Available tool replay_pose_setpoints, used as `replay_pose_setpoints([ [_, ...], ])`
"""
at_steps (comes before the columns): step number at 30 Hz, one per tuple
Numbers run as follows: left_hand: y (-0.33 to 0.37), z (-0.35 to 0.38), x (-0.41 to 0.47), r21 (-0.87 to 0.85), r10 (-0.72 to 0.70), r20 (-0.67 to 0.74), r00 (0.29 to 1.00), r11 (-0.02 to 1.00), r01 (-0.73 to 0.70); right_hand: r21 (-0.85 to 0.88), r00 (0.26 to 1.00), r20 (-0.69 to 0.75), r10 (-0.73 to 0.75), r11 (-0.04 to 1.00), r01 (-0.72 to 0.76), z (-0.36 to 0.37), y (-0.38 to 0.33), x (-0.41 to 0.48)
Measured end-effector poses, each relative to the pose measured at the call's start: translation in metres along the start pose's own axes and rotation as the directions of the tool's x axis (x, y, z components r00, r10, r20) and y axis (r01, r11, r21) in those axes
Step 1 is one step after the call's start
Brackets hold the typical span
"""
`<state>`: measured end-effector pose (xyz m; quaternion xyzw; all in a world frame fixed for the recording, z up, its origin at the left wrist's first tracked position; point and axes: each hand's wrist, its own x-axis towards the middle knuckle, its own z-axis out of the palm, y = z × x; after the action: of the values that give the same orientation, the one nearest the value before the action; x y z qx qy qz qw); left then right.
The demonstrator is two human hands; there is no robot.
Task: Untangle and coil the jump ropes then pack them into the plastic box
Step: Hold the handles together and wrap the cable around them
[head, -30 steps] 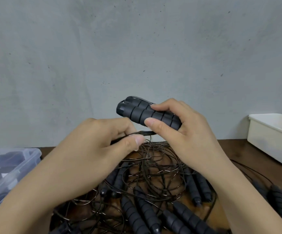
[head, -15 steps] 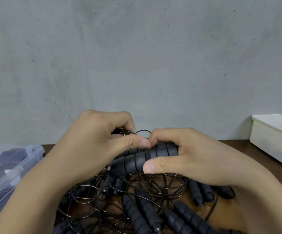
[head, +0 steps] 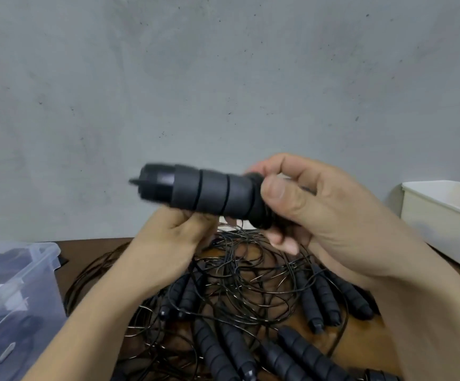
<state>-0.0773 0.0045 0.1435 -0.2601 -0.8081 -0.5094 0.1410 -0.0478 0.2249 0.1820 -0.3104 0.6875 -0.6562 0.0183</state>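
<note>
At centre frame, above the desk (head: 361, 345), we record the right hand (head: 319, 215) raised clear of the surface. Its grip is closed on a black ribbed handle bundle (head: 215, 193), thumb across the near side and fingers curled over the top at the bundle's right-hand end. The bundle lies close to level, and its free end points toward frame left (whether it is one handle or two side by side, the blur does not let us say).

The left hand (head: 174, 243) sits just below the bundle with its back toward us and its fingers curled up against the underside. We cannot tell what its grip holds, if anything.

Lower centre: the tangled jump ropes (head: 240, 284) lie on the desk, thin black cords looped over one another, with many ribbed handles among and in front of them.

Lower left: the plastic box (head: 44, 284), clear-walled, holds dark contents and stands well apart from the held bundle.

Right edge: a white tub (head: 429, 218) stands on the desk, with something pink showing inside. A grey wall (head: 223, 78) fills the upper frame.
</note>
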Motion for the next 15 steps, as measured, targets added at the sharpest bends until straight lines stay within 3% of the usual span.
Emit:
replay_pose_setpoints([
  [3, 0.005, 0.015, 0.000, -0.004, -0.043, -0.061, 0.997, 0.999, 0.042, 0.044, 0.983, -0.177, -0.042, 0.998, 0.051, 0.005, 0.004, 0.005],
  [6, 0.000, 0.025, 0.001, 0.111, -0.039, -0.058, 0.998, 0.993, 0.045, -0.167, 0.945, -0.316, -0.082, 0.986, 0.029, 0.009, 0.010, 0.009],
  [10, 0.001, 0.026, -0.002, 0.283, -0.058, -0.066, 0.996, 0.956, 0.074, -0.443, 0.924, -0.362, -0.125, 0.895, -0.053, 0.019, 0.015, 0.009],
  [15, 0.008, 0.017, -0.004, 0.191, -0.089, -0.030, 0.996, 0.977, 0.093, -0.520, 0.910, -0.363, -0.199, 0.854, -0.021, 0.024, 0.019, 0.012],
])
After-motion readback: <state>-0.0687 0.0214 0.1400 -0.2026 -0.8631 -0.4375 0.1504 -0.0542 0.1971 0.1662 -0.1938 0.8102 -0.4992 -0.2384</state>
